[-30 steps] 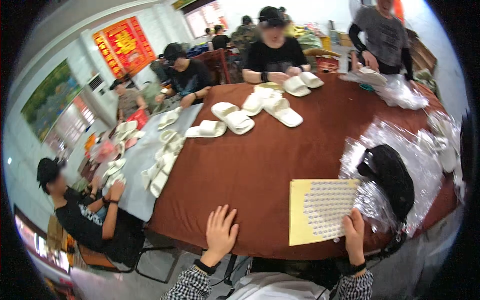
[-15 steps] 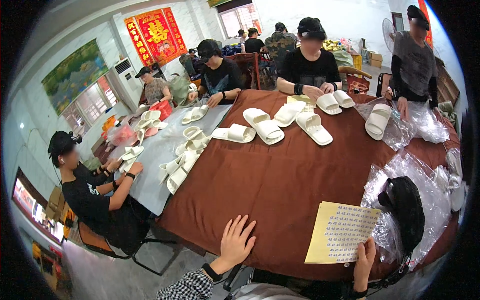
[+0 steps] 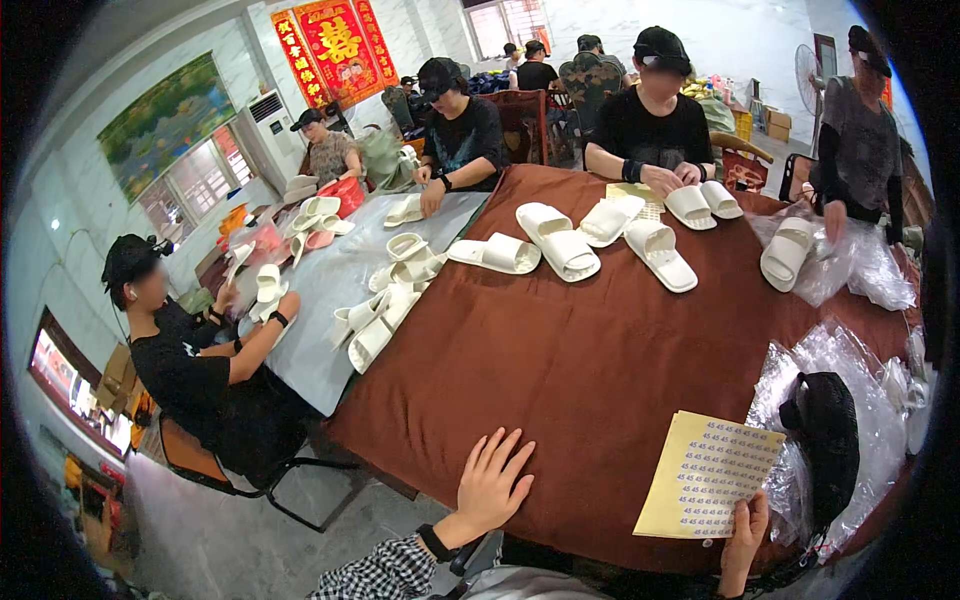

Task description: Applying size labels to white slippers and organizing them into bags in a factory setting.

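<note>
My left hand [image 3: 492,486] rests palm down on the brown tablecloth [image 3: 540,385], its fingers stretched out, with nothing in it. At the near edge of the table, my right hand [image 3: 745,530] pinches a yellow sheet of small printed stickers [image 3: 690,470] by its lower right part. The sheet lies at a slant over the cloth. Just right of it sits a black cap [image 3: 830,450] on clear plastic bags [image 3: 880,440]. Across the far side of the cloth are several white slippers, among them a slide [image 3: 558,240] and another slide [image 3: 660,256].
To the left, a grey-white table [image 3: 310,350] carries more white slippers [image 3: 385,330]; a seated person [image 3: 190,340] handles one there. Opposite me a person in black [image 3: 655,130] works beside another yellow sheet [image 3: 632,192]. A standing person [image 3: 865,150] touches clear bags [image 3: 850,260] at far right.
The whole view has shifted, so the tables sit farther right in it. My hands keep the same pose. The seated person on the left has moved their hands apart around the slippers.
</note>
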The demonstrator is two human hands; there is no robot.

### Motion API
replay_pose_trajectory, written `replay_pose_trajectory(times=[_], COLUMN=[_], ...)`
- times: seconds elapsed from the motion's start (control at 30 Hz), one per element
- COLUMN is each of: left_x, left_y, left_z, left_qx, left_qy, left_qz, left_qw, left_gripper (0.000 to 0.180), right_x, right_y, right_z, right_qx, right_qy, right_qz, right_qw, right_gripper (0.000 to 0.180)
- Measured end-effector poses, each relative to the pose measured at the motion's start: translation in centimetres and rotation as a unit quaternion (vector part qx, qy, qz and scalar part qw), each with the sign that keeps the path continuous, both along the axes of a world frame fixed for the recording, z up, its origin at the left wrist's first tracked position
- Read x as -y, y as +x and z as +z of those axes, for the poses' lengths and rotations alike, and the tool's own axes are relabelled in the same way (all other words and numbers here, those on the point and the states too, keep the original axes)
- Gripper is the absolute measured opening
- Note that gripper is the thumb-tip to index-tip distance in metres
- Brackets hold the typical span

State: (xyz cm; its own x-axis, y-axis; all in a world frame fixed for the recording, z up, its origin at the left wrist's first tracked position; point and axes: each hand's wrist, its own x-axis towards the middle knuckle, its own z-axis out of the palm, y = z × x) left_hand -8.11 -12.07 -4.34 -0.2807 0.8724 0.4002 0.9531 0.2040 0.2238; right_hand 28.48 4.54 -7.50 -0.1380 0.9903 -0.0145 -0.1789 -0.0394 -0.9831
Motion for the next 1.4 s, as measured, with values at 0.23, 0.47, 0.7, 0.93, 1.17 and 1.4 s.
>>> replay_pose_trajectory(times=[0.23, 0.47, 0.7, 0.93, 1.17, 1.4], left_x=[-0.2, -0.5, -0.7, -0.7, -0.3, -0.4], left_y=[0.1, 0.2, 0.5, 0.2, -0.3, -0.5], left_z=[0.3, 0.5, 0.8, 0.2, -0.3, -0.4], left_qx=[0.02, 0.015, -0.008, -0.031, -0.044, -0.051], left_qy=[-0.002, 0.008, 0.011, 0.018, 0.02, -0.003], left_qz=[0.001, 0.004, 0.011, 0.003, -0.017, -0.008], left_qw=[1.0, 1.0, 1.0, 0.999, 0.999, 0.999], left_gripper=[0.042, 0.045, 0.046, 0.042, 0.04, 0.042], right_x=[-0.2, 0.0, 0.3, 0.3, 0.0, -0.2], right_y=[0.5, 0.8, 0.3, -0.1, -0.2, -0.5], right_z=[-0.2, -0.9, 0.0, 1.3, 1.3, 1.8], right_qx=[0.034, 0.066, 0.032, 0.085, -0.016, -0.09], right_qy=[-0.006, 0.005, 0.001, 0.042, 0.044, 0.035], right_qz=[0.012, 0.01, 0.028, 0.054, 0.074, 0.125], right_qw=[0.999, 0.998, 0.999, 0.994, 0.996, 0.987], right_gripper=[0.02, 0.029, 0.031, 0.015, 0.024, 0.024])
